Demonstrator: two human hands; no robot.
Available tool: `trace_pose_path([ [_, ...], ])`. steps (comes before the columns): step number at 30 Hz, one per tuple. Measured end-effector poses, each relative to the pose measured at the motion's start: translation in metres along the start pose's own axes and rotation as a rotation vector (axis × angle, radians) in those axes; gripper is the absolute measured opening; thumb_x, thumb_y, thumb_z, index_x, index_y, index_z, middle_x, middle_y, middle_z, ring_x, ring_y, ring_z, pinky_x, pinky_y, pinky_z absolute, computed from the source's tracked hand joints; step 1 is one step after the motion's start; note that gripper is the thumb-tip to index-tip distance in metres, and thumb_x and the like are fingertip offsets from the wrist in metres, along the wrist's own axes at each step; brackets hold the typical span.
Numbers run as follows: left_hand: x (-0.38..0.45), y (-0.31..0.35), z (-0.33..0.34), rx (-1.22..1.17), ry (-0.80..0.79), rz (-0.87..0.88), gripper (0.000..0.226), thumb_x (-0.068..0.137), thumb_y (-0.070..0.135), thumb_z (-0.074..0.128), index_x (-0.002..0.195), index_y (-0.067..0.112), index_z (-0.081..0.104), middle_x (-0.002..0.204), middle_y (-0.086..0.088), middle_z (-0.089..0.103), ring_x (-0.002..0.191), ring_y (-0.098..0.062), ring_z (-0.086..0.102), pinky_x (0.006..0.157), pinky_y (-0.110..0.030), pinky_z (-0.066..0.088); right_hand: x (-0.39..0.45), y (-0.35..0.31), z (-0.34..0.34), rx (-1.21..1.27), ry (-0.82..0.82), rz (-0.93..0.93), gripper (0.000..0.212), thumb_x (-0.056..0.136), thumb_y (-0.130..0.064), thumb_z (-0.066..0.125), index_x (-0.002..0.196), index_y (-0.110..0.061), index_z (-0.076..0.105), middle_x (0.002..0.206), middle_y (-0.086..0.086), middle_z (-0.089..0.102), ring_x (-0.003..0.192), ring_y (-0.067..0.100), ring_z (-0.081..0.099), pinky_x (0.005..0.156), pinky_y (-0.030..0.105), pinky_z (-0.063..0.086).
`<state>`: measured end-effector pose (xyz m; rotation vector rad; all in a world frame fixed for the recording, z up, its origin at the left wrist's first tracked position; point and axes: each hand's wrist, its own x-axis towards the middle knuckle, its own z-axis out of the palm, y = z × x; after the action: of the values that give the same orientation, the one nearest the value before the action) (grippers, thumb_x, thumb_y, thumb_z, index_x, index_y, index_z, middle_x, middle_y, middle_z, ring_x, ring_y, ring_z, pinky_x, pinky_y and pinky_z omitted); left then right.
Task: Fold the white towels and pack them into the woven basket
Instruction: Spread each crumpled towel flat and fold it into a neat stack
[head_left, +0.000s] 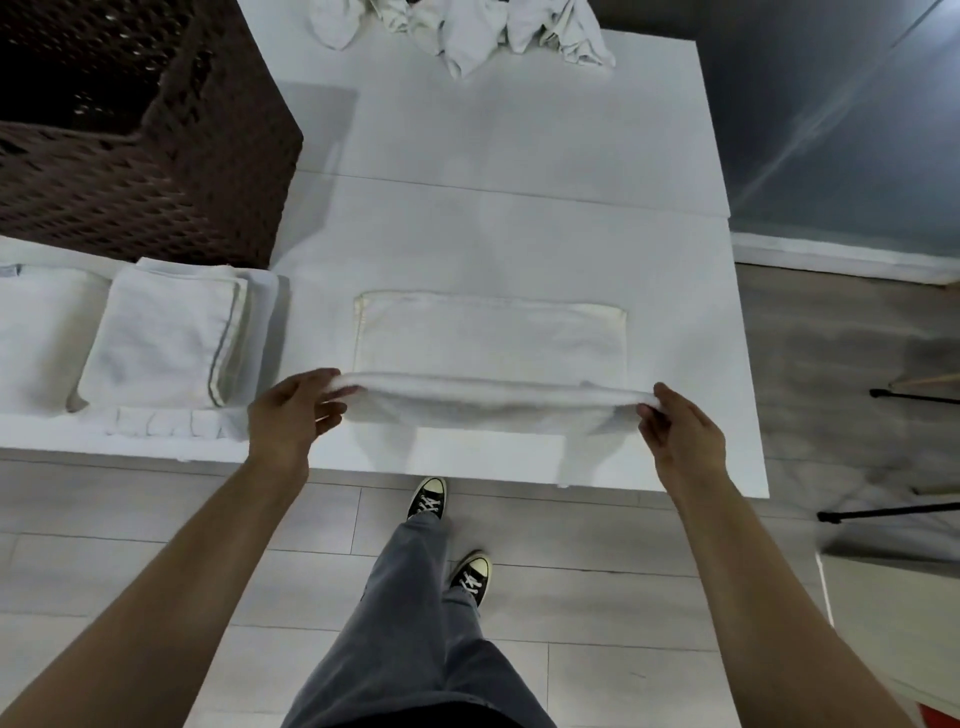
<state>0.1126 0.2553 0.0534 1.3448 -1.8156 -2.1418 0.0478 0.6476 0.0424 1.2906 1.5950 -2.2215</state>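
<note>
Towel (488, 343) lies flat on the white tabltop's near half, its near edge lifted off the tabletop (519, 156). Left hand (291, 415) pinches the left corner of that raised edge; right hand (680, 436) pinches the right corner, each grip narrow on cloth. Folded towels (166, 338) stacked to the left, just in front of the dark woven basket (156, 171). Unfolded towels (467, 31) heaped at the far edge.

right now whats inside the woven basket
Only dark interior shows through the woven basket; no towels visible in it, but its bottom lies in shadow and the frame cuts it off, so it cannot be settled.
</note>
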Motion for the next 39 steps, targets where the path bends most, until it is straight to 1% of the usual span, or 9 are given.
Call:
trace_pose_path([
  [4,0.02,0.021,0.021,-0.016,-0.064,0.015,0.022,0.091,0.034,0.073,0.104,0.016,0.071,0.103,-0.003,0.078,0.079,-0.019,0.066,0.081,-0.031,0.055,0.023,-0.027,0.032,0.01,0.012,-0.004,0.024,0.085,-0.014,0.081,0.106,-0.006,0.073,0.088,0.006,0.076,0.076,0.015,0.075,0.075,0.026,0.06],
  [7,0.038,0.033,0.038,0.04,-0.038,0.056,0.015,0.085,0.024,0.08,0.097,0.021,0.072,0.1,-0.002,0.078,0.077,-0.018,0.066,0.08,-0.03,0.056,0.04,-0.039,0.056,0.02,-0.008,-0.018,0.02,0.087,-0.017,0.079,0.103,-0.007,0.071,0.095,0.008,0.077,0.084,0.018,0.076,0.082,0.029,0.061],
  [14,0.096,0.043,0.077,0.205,0.041,0.127,0.006,0.096,0.022,0.066,0.091,0.023,0.063,0.087,0.003,0.079,0.064,-0.017,0.063,0.071,-0.029,0.056,0.084,-0.045,0.088,-0.136,-0.012,-0.057,0.027,0.09,-0.008,0.069,0.116,-0.004,0.07,0.108,0.01,0.077,0.097,0.019,0.076,0.089,0.035,0.06],
  [18,0.123,0.035,0.09,0.246,0.088,0.112,0.005,0.096,0.025,0.065,0.092,0.023,0.063,0.082,0.005,0.078,0.061,-0.016,0.062,0.069,-0.03,0.056,0.102,-0.042,0.101,-0.247,0.007,-0.112,0.014,0.089,-0.008,0.072,0.102,-0.015,0.072,0.106,0.009,0.077,0.101,0.017,0.075,0.096,0.037,0.058],
  [21,0.133,0.032,0.096,0.27,0.131,0.117,0.005,0.097,0.026,0.063,0.092,0.025,0.061,0.078,0.007,0.077,0.057,-0.016,0.061,0.07,-0.032,0.057,0.113,-0.039,0.109,-0.413,0.03,-0.267,0.02,0.084,-0.016,0.077,0.105,-0.016,0.075,0.092,0.004,0.079,0.088,0.012,0.074,0.091,0.035,0.06],
  [24,0.14,0.024,0.099,0.323,0.148,0.135,0.005,0.099,0.029,0.059,0.095,0.027,0.058,0.076,0.008,0.077,0.055,-0.015,0.062,0.073,-0.036,0.058,0.12,-0.037,0.117,-0.737,0.121,-0.546,0.015,0.091,-0.024,0.068,0.104,-0.018,0.073,0.08,-0.009,0.072,0.081,0.016,0.07,0.088,0.038,0.057],
  [28,0.151,0.014,0.097,0.344,0.157,0.125,0.004,0.1,0.028,0.056,0.097,0.025,0.056,0.073,0.003,0.076,0.053,-0.019,0.062,0.075,-0.045,0.059,0.131,-0.038,0.125,-0.986,0.128,-0.973,0.016,0.098,-0.027,0.059,0.108,-0.017,0.067,0.106,0.003,0.057,0.093,0.022,0.057,0.093,0.04,0.044],
  [32,0.167,0.007,0.097,0.364,0.167,0.119,0.005,0.1,0.028,0.055,0.102,0.023,0.054,0.069,0.002,0.074,0.05,-0.022,0.061,0.072,-0.049,0.059,0.146,-0.043,0.142,-1.056,-0.094,-0.781,0.013,0.106,-0.028,0.041,0.109,-0.015,0.044,0.091,0.003,0.058,0.083,0.028,0.054,0.071,0.037,0.042],
  [39,0.18,0.004,0.101,0.496,0.167,0.188,0.011,0.104,0.032,0.05,0.106,0.022,0.053,0.069,-0.002,0.072,0.043,-0.023,0.057,0.055,-0.042,0.059,0.181,-0.026,0.143,-1.156,0.019,-0.688,0.02,0.107,-0.032,0.035,0.12,-0.017,0.041,0.099,0.016,0.065,0.091,0.042,0.06,0.079,0.046,0.049],
])
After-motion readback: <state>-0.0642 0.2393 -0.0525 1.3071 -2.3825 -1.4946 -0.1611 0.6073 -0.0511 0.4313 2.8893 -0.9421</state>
